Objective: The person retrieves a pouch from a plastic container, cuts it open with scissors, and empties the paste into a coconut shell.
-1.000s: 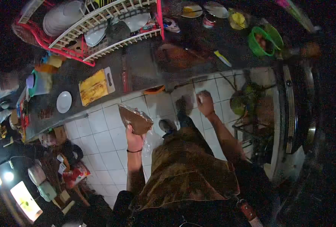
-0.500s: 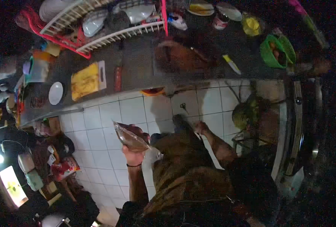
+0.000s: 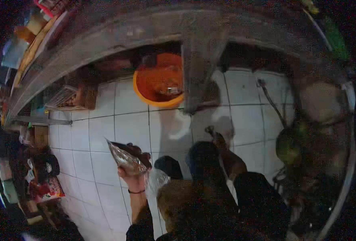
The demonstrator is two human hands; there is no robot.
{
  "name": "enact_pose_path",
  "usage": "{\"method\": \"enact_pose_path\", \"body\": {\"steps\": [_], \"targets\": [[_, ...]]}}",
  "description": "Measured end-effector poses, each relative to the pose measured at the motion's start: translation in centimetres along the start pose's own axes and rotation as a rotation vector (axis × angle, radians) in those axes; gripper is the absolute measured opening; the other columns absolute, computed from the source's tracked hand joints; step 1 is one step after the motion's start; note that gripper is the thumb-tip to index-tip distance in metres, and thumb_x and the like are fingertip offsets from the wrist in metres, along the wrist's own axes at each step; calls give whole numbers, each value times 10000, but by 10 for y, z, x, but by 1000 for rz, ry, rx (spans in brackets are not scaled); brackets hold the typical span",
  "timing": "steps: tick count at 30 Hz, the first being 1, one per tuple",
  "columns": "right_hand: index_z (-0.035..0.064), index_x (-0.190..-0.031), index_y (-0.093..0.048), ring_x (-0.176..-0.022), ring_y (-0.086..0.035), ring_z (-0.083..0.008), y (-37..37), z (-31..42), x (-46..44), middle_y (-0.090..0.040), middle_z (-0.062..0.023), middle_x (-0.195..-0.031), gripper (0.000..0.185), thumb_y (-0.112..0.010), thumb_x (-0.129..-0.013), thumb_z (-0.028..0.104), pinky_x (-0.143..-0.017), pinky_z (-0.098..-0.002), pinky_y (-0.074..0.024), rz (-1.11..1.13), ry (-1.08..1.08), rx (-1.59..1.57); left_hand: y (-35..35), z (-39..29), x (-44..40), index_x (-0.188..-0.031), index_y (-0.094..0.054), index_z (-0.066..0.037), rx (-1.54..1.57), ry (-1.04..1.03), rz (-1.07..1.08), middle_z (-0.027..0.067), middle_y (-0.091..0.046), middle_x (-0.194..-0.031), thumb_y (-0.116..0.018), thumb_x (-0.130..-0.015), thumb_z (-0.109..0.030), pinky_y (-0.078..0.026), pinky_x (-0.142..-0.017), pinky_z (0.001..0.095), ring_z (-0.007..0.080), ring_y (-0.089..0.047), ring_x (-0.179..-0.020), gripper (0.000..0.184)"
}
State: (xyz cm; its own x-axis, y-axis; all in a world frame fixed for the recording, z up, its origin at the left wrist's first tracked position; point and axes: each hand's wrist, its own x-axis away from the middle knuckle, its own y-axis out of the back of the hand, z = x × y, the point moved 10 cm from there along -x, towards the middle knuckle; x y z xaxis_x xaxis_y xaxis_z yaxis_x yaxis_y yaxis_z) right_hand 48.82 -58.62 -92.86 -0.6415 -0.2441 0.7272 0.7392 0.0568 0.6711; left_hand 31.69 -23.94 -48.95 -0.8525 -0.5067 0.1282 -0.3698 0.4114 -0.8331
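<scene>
Well, a glossy, crinkled plastic packet [image 3: 125, 158] poked one sharp corner forward over smooth pale tiles [image 3: 101, 134], gripped along its lower edge by the left hand [image 3: 132, 178], fingers curled. Forearm slanting, the right hand [image 3: 222, 143] hung low, a round orange tub [image 3: 141, 90] beyond; shadow hid its opening and any hold.

Shows an orange bucket [image 3: 146, 78] on white floor tiles [image 3: 131, 124] beneath a dark counter [image 3: 125, 30], partly hidden behind a grey support [image 3: 196, 60] and holding small contents [image 3: 170, 90] too blurred to name. Includes, at left, a brown crate [image 3: 85, 96] under the counter and, lower down, a black item [image 3: 45, 165] with a white mark, just above a red-and-white packet [image 3: 47, 190]. Has a green rounded object [image 3: 289, 146] at right, in dim light.
</scene>
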Motion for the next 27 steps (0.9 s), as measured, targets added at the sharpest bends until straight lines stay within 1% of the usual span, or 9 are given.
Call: {"method": "enact_pose_path", "body": {"steps": [3,8,12,16,21,22,24,25,27], "targets": [[57,-1118,-557,-813,-585,-195,-51,-12,-34,-578,-107,-1048,241,-512,-907,165,-676,-350,-484,23,-17,59,80,9,19,-1310,-383,-88,-90,-54,-215,81,-541,-1110,-670,-696,-546,-536,-586,362,300,-564,-937,818],[64,-1115,-561,-808,-587,-190,-67,-15,-27,-572,-109,-1079,240,-535,-894,155,-658,-344,-485,68,-17,59,92,-17,38,-1302,-387,-101,-223,-12,-293,81,-541,-1122,-667,-678,-593,-532,-597,362,315,-592,-900,843],[69,-1112,-565,-804,-588,-187,-26,-12,17,-568,-110,-1104,241,-554,-884,146,-644,-340,-486,102,-11,-117,34,-50,53,-1280,-405,-87,-147,-44,-410,80,-553,-1096,-671,-686,-573,-535,-595,376,338,-601,-890,812],[75,-1110,-569,-800,-590,-183,69,32,92,-563,-112,-1128,244,-572,-874,138,-630,-335,-486,165,18,-691,-58,-104,46,-1282,-399,-79,-56,-67,-300,91,-557,-1094,-670,-704,-538,-538,-600,382,350,-593,-912,786],[82,-1107,-574,-795,-592,-178,220,79,289,-558,-114,-1159,250,-595,-862,127,-612,-329,-487,532,23,-1706,-215,-189,57,-1270,-407,-81,-147,-75,-354,95,-568,-1073,-618,-730,-571,-519,-580,365,333,-599,-905,759],[83,-1106,-574,-794,-593,-177,267,97,337,-557,-115,-1166,252,-600,-859,125,-609,-328,-487,551,43,-1726,-248,-203,53,-1260,-413,-81,-152,-55,-291,95,-566,-1081,-551,-788,-559,-510,-595,369,320,-601,-905,686],[77,-1184,-525,-949,-541,-184,399,153,451,-555,-97,-1164,336,-590,-867,168,-763,-340,-439,425,160,-1477,-307,-232,47,-1234,-453,-97,-160,-58,-284,83,-581,-1076,-487,-835,-533,-503,-617,369,316,-598,-924,592],[70,-1263,-476,-1103,-489,-192,447,171,488,-553,-80,-1162,425,-579,-875,211,-917,-351,-391,309,250,-1224,-327,-239,47,-1208,-493,-113,-171,-54,-292,71,-596,-1070,-423,-881,-506,-497,-638,369,312,-594,-942,516],[54,-1125,-531,-1007,-540,-203,542,206,543,-577,-102,-1108,286,-550,-889,215,-849,-348,-440,18,422,-1081,-372,-256,48,-1193,-493,-95,-225,-56,-305,69,-602,-1060,-414,-883,-518,-493,-639,362,311,-594,-953,530]]}}
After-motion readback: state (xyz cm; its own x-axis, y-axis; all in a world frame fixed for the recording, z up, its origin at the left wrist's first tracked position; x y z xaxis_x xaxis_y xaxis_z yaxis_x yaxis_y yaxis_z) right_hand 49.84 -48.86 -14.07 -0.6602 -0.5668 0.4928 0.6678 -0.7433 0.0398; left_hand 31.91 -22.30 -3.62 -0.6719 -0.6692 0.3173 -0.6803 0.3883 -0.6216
